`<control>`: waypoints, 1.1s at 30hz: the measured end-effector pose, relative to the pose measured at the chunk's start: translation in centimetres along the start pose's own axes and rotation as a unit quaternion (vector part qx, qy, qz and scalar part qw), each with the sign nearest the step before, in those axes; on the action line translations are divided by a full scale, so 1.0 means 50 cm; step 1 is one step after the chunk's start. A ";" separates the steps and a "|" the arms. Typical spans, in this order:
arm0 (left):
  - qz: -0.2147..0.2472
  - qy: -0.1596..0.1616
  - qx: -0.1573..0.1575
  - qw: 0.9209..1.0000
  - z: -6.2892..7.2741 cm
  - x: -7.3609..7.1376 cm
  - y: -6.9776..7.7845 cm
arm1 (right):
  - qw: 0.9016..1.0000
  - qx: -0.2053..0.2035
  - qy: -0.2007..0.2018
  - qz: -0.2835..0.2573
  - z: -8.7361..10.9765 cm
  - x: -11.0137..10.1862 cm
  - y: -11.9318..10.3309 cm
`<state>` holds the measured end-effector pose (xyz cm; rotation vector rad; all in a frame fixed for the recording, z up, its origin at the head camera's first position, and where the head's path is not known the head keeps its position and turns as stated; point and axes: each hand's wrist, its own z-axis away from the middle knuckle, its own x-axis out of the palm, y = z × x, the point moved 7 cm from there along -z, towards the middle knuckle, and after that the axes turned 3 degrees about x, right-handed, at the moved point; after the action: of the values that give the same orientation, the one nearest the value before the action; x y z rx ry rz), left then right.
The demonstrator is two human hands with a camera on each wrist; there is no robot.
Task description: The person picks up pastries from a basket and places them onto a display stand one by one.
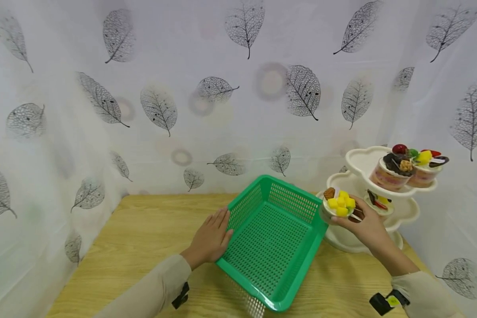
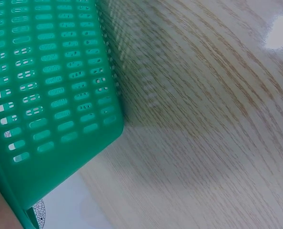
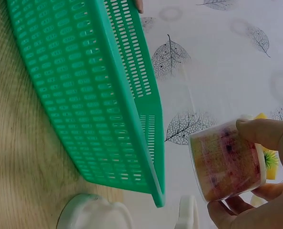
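A green plastic basket [image 1: 266, 247] with slotted walls sits at the middle of the table, nothing lying in it. Along its left rim rests my left hand [image 1: 211, 236], fingers extended. My right hand [image 1: 367, 227] grips a clear dessert cup [image 1: 340, 204] topped with yellow cubes and a brown piece, just beyond the basket's right rim. In the right wrist view, thumb and fingers span the cup [image 3: 229, 162], whose layers look yellow and pink. The left wrist view shows the basket's outer wall [image 2: 55, 90]; most of the left hand is hidden there.
At the right stands a white tiered stand [image 1: 411, 210] with scalloped trays. Two dessert cups [image 1: 391, 172] occupy its top tray, and another cup [image 1: 379, 203] sits a level lower. A white leaf-print curtain [image 1: 254, 132] hangs behind the wooden table [image 1: 143, 247].
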<state>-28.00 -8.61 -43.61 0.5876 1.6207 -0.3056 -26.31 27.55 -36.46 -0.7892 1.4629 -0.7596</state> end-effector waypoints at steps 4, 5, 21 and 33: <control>0.001 -0.003 -0.001 1.000 0.000 0.001 0.001 | 1.000 -0.016 0.009 0.022 0.012 -0.009 0.009; 0.003 -0.003 -0.001 1.000 0.000 0.001 0.001 | 0.999 -0.022 0.011 0.025 0.014 -0.010 0.011; 0.009 -0.007 -0.005 1.000 0.002 -0.001 0.001 | 0.997 -0.041 0.009 0.064 0.043 -0.009 0.062; 0.007 -0.012 -0.006 1.000 0.002 -0.004 0.003 | 0.996 -0.002 -0.009 0.086 0.058 0.002 0.133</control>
<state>-27.82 -8.58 -43.43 0.5834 1.5939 -0.2917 -23.61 31.13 -42.15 -0.6609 1.4954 -0.6174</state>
